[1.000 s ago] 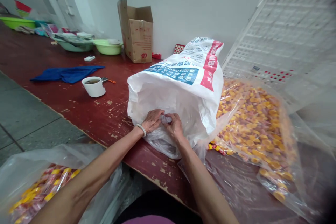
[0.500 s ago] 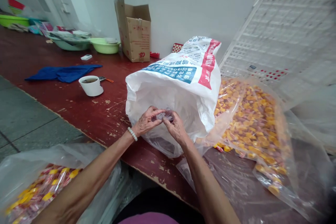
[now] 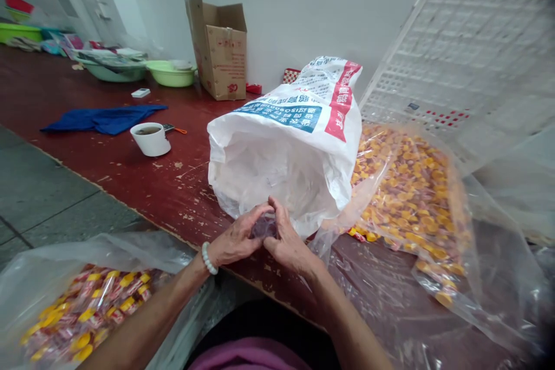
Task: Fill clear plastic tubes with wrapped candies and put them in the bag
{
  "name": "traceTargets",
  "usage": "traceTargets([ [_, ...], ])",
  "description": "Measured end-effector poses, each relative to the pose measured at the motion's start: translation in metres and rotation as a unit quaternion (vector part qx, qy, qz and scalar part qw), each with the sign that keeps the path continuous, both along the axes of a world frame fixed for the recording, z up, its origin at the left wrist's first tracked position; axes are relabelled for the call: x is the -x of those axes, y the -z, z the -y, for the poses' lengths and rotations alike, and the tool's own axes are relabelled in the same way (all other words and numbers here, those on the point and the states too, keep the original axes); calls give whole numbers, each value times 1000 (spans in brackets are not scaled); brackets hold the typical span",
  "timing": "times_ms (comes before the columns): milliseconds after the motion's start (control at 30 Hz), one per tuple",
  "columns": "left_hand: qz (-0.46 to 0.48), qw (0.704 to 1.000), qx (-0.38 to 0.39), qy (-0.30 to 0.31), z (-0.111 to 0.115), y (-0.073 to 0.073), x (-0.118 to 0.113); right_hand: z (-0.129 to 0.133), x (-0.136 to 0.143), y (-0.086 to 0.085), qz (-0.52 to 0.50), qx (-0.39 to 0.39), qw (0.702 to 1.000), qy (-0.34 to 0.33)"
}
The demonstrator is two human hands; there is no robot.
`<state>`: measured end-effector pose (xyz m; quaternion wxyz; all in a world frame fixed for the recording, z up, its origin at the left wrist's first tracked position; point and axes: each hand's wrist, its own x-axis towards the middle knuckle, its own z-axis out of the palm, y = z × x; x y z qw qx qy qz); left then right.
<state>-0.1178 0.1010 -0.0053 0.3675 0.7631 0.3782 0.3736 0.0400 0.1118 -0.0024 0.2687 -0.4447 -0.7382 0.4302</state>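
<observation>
My left hand [image 3: 238, 238], with a pale bead bracelet [image 3: 208, 259] at the wrist, and my right hand [image 3: 289, 245] meet at the table's front edge. Between their curled fingers is something small of clear plastic [image 3: 263, 227]; its exact kind is hard to make out. Just beyond them a white printed woven sack [image 3: 284, 113] lies on its side, its mouth facing me. Inside the sack, whitish clear material shows, partly hidden by my fingers.
Yellow-capped small pieces fill a clear bag [image 3: 399, 179] at right and another bag [image 3: 91, 300] at lower left. A white crate [image 3: 416, 58] leans behind. On the red table [image 3: 186, 173] stand a white cup [image 3: 151, 144], blue cloth [image 3: 104, 120], carton [image 3: 225, 58] and basins [image 3: 171, 75].
Both hands have drawn back from the sack's mouth toward me, with the clear plastic still between them. The view has shifted slightly.
</observation>
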Motion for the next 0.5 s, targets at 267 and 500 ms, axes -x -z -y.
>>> traceTargets([
  [267,15,992,17,-121,21,17,-30,45,-29,-4,8,-35,999,5],
  [500,181,953,209,-127,34,9,-36,39,-149,17,153,-235,920,275],
])
